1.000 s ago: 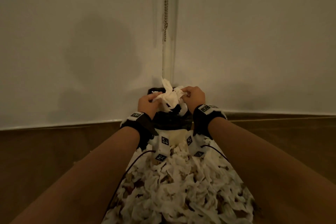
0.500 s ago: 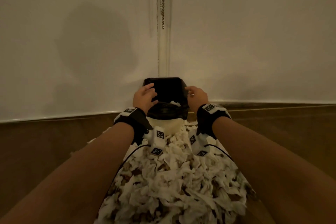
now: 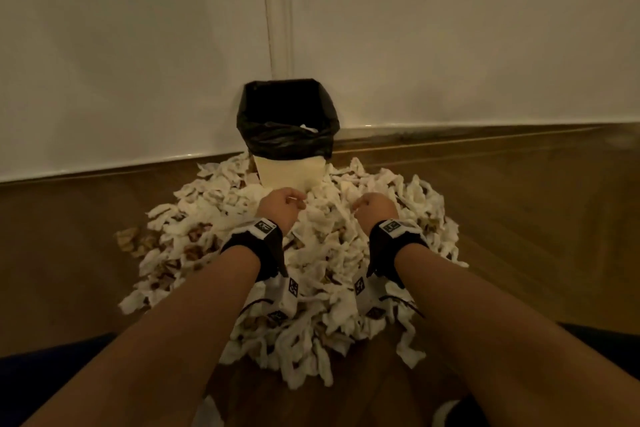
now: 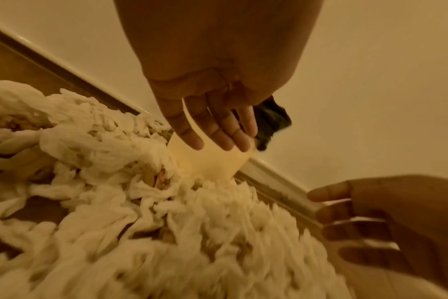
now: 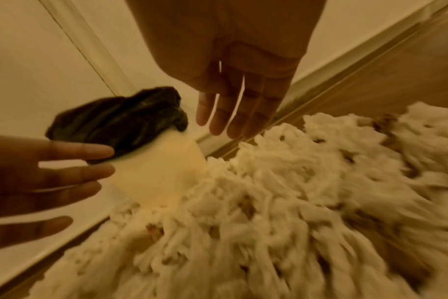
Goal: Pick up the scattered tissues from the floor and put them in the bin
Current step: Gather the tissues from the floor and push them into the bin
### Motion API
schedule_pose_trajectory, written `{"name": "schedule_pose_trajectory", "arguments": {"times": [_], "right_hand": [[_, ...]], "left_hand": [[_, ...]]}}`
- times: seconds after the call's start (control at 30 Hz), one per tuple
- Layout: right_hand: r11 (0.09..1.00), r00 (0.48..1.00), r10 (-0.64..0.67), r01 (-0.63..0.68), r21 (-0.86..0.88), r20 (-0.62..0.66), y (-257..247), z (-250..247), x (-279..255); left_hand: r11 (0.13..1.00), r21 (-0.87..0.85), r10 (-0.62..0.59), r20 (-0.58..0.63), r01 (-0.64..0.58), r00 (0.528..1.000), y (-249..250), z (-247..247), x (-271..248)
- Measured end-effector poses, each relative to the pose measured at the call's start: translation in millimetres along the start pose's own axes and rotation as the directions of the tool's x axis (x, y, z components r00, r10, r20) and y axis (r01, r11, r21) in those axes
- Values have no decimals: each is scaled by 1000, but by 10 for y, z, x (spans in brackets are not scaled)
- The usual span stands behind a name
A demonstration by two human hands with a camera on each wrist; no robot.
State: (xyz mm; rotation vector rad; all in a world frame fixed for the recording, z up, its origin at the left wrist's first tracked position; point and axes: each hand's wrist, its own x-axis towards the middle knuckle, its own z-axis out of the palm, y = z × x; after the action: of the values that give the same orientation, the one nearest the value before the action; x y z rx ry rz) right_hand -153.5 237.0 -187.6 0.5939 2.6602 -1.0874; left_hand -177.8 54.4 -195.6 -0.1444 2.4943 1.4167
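A small cream bin (image 3: 290, 173) with a black liner (image 3: 287, 139) stands in the wall corner, a bit of white tissue showing inside. A big heap of crumpled white tissues (image 3: 322, 253) covers the wooden floor in front of it. My left hand (image 3: 281, 206) and right hand (image 3: 374, 206) hover side by side just above the heap, near the bin's base. In the left wrist view my left hand (image 4: 212, 129) has straight, empty fingers; the right wrist view shows my right hand (image 5: 233, 113) the same way. The bin (image 5: 156, 178) lies between them.
White walls (image 3: 121, 62) meet behind the bin at a corner trim (image 3: 277, 10). Brown wooden floor (image 3: 536, 218) lies to both sides of the heap. Some brownish scraps (image 3: 130, 243) sit at the heap's left edge. My dark-clothed legs (image 3: 41, 374) frame the bottom corners.
A second ago both hands held a tissue wad over the bin; it has dropped in. Since then the hands have pulled back and down from the rim to the heap.
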Motion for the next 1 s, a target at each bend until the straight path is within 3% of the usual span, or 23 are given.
{"name": "schedule_pose_trajectory", "arguments": {"times": [0.1,0.17,0.3,0.43,0.6,0.7,0.83,1.0], "right_hand": [[996,990,65,-57,-68,123,278,184,-96],[990,967,94,-67,-122,235,434,323,-159],[968,919,76,26,-250,388,589,578,-290],[838,929,45,164,-520,367,656,764,-383],[797,922,152,99,-596,357,738,872,-422],[744,912,166,134,-654,375,767,891,-430],[826,898,193,68,-559,395,782,899,-391],[877,937,165,4,-481,308,750,776,-370]], "left_hand": [[922,377,21,172,-85,985,-247,218,-68],[846,513,-13,289,-143,957,-423,314,-102],[715,680,-54,282,-160,958,-718,393,-212],[694,696,-36,286,-182,957,-798,414,-280],[736,657,-84,328,-164,941,-789,464,-317],[683,704,-137,385,-194,913,-779,510,-337],[630,735,-161,440,-251,883,-775,545,-305],[675,707,-101,375,-214,921,-776,525,-289]]}}
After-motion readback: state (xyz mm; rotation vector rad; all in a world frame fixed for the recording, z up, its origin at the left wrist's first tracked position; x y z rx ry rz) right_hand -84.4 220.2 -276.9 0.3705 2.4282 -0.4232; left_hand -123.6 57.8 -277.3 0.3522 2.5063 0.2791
